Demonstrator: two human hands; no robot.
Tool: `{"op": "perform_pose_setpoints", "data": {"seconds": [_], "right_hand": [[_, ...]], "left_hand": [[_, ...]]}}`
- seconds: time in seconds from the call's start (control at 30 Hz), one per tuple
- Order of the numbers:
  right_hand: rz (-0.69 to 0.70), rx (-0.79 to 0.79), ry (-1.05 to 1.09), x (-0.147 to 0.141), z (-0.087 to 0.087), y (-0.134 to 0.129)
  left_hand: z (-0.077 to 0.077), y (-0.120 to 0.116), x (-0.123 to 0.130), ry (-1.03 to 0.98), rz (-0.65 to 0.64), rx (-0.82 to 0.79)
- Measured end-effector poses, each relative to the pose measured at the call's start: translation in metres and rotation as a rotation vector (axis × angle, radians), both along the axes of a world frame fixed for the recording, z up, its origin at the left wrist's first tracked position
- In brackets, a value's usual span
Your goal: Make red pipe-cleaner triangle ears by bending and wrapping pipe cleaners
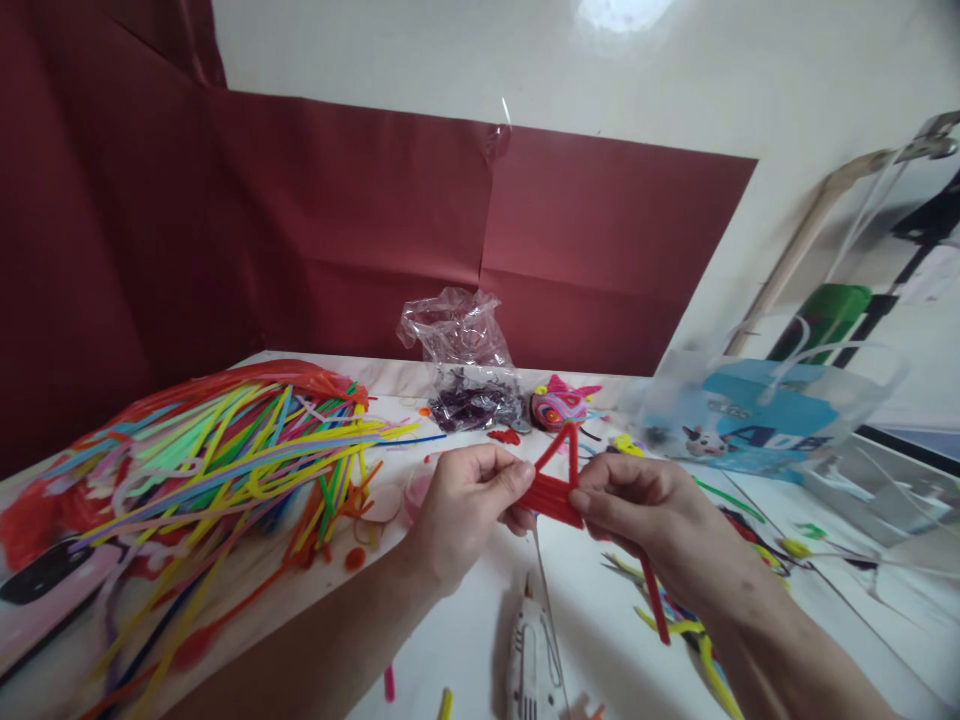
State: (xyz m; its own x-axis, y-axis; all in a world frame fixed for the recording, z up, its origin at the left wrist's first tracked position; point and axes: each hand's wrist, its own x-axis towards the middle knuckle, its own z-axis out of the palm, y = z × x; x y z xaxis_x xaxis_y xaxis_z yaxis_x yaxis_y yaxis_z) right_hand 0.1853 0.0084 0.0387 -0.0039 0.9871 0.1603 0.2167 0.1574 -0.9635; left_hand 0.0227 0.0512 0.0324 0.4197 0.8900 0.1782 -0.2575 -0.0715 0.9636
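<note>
Between both hands is a red pipe cleaner piece (553, 497), several strands side by side with a triangular loop standing up from it. My left hand (474, 505) pinches its left end between thumb and fingers. At its right corner my right hand (646, 505) closes thumb and fingertips on the same piece. One red length hangs down below the right hand. Under the hands a white glue gun (534, 655) lies on the white table, its tip pointing away from me.
A large pile of coloured pipe cleaners (247, 440) spreads across the left. At the back stand a clear plastic bag (469, 350) with dark contents and a pink, colourful figure (562, 402). A translucent blue-printed bag (780, 405) and yellow scraps (716, 670) are on the right.
</note>
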Motion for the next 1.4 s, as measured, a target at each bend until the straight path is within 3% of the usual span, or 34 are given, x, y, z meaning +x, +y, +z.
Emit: {"op": "perform_pose_setpoints", "data": {"seconds": [0.5, 0.57, 0.67, 0.73, 0.8, 0.93, 1.13, 1.4], "right_hand": [[-0.038, 0.02, -0.028, -0.01, 0.006, -0.001], [-0.108, 0.039, -0.016, -0.011, 0.005, 0.001], [-0.231, 0.092, 0.0, -0.012, 0.001, 0.004], [-0.262, 0.131, -0.005, -0.013, -0.001, 0.005], [-0.248, 0.168, -0.026, -0.014, -0.003, 0.004], [-0.179, 0.184, -0.074, -0.017, -0.002, 0.0], [-0.028, 0.171, -0.199, -0.017, -0.002, -0.004], [0.032, 0.279, -0.185, -0.021, -0.001, -0.006]], "left_hand": [[-0.006, 0.002, 0.002, 0.046, 0.064, 0.071], [-0.009, 0.003, 0.002, 0.083, 0.175, 0.187], [-0.01, -0.001, 0.001, 0.187, 0.438, 0.595], [-0.011, -0.007, 0.001, 0.275, 0.479, 0.848], [-0.011, -0.012, 0.002, 0.349, 0.442, 0.97], [-0.014, -0.017, 0.005, 0.427, 0.426, 0.982], [-0.017, -0.013, 0.005, 0.372, 0.443, 0.91], [-0.018, -0.008, 0.006, 0.34, 0.516, 0.94]]}}
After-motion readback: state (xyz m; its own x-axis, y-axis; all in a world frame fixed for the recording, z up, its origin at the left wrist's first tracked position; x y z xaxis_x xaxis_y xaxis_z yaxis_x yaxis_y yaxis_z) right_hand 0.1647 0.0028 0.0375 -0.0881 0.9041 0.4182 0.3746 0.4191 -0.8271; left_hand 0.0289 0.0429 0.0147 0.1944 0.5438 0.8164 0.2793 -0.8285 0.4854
